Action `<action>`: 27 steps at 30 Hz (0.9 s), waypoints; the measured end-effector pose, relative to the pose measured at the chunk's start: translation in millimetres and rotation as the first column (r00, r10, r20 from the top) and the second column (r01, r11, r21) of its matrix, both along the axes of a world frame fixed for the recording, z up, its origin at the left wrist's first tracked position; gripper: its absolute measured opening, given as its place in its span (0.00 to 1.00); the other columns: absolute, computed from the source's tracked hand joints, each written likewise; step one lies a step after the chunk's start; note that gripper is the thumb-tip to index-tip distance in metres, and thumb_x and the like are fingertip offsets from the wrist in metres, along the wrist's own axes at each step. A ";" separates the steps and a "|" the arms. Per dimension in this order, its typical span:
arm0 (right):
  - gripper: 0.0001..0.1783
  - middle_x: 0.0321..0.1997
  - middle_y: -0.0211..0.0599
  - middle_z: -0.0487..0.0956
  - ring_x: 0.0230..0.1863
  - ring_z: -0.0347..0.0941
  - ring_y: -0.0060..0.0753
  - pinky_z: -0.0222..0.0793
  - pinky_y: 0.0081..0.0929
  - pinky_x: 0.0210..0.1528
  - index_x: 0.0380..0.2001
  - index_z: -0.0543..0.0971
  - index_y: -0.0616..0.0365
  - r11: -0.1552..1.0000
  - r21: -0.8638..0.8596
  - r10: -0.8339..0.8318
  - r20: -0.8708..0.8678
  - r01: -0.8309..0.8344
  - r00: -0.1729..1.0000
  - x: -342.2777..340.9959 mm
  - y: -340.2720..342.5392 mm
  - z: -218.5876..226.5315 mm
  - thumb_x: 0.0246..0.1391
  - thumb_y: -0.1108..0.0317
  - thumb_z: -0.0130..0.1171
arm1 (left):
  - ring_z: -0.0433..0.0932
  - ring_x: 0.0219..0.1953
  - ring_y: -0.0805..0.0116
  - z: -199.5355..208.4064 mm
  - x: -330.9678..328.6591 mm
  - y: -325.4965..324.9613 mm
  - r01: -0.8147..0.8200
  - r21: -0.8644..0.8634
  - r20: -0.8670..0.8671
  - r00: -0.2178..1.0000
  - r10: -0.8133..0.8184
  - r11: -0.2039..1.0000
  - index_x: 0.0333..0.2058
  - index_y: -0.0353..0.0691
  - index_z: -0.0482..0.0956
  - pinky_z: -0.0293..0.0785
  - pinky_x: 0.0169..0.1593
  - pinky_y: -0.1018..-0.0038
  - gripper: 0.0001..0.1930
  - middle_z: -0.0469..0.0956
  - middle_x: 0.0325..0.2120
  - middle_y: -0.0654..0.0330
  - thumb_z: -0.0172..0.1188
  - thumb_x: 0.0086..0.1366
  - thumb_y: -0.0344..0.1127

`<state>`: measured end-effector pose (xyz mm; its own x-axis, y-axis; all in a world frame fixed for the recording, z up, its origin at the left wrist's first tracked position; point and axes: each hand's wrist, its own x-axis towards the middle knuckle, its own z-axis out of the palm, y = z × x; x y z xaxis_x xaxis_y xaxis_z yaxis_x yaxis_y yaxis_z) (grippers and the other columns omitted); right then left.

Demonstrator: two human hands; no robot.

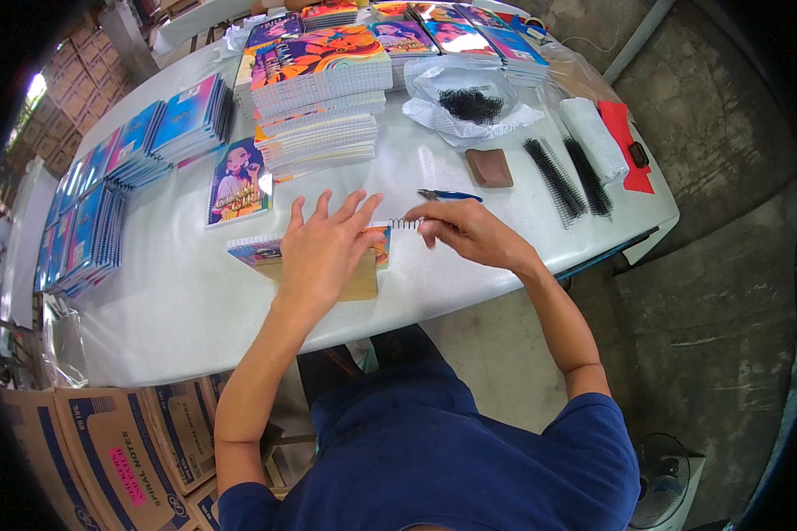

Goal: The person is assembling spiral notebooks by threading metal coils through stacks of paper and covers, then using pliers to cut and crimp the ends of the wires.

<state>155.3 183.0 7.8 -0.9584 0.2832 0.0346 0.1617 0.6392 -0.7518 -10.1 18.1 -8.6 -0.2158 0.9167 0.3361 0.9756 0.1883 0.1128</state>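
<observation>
Left hand [323, 252] flat on notebook [261, 252]; right hand [465, 232] pinches spiral wire [406, 223]

Even, bright daylight fills the scene, with a blown-out bright patch at the far left edge and soft glare on the glossy white oval tabletop [469, 257]. Shadows are faint and short. Fisheye distortion bends the table's edges, black vignetting rings the frame, and focus softens toward the rim.
</observation>
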 end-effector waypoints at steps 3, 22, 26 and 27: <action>0.11 0.31 0.38 0.75 0.33 0.75 0.38 0.69 0.36 0.33 0.40 0.73 0.59 0.965 0.259 0.018 -0.236 0.045 0.972 1.9 -11.0 -2.3 0.54 0.70 0.60 | 0.69 0.60 0.53 1.1 3.9 -1.5 0.024 0.019 0.027 0.999 -0.025 1.000 0.60 0.57 0.68 0.59 0.63 0.50 0.27 0.73 0.56 0.64 0.56 0.63 0.49; 0.19 0.52 0.37 0.72 0.62 0.62 0.44 0.60 0.52 0.60 0.39 0.76 0.51 0.693 0.721 -0.270 0.217 0.032 0.938 25.3 209.5 -77.4 0.38 0.74 0.65 | 0.75 0.53 0.54 5.3 12.6 4.4 0.167 -0.046 -0.179 0.969 -0.173 0.985 0.64 0.52 0.59 0.80 0.37 0.61 0.33 0.69 0.59 0.59 0.51 0.63 0.57; 0.24 0.53 0.37 0.75 0.58 0.67 0.41 0.61 0.44 0.61 0.44 0.79 0.46 0.865 0.501 -0.198 0.394 -0.029 0.898 29.6 220.1 -60.8 0.41 0.56 0.70 | 0.74 0.53 0.49 19.9 8.7 3.9 0.163 -0.265 0.042 0.987 -0.157 0.950 0.66 0.55 0.54 0.78 0.44 0.60 0.37 0.64 0.62 0.58 0.53 0.61 0.57; 0.25 0.52 0.37 0.76 0.56 0.69 0.40 0.62 0.40 0.60 0.46 0.79 0.47 0.923 0.384 -0.176 0.419 0.002 0.891 17.0 210.5 -45.0 0.43 0.54 0.69 | 0.75 0.53 0.48 12.2 2.8 1.0 0.160 -0.151 -0.055 0.984 -0.170 0.976 0.67 0.55 0.53 0.78 0.45 0.60 0.38 0.64 0.62 0.58 0.54 0.60 0.57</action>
<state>172.3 393.6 -37.3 -0.8688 0.4186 -0.2646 0.4871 0.8185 -0.3047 -7.3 19.1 3.6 -0.0389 0.9779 0.2055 0.9990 0.0336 0.0289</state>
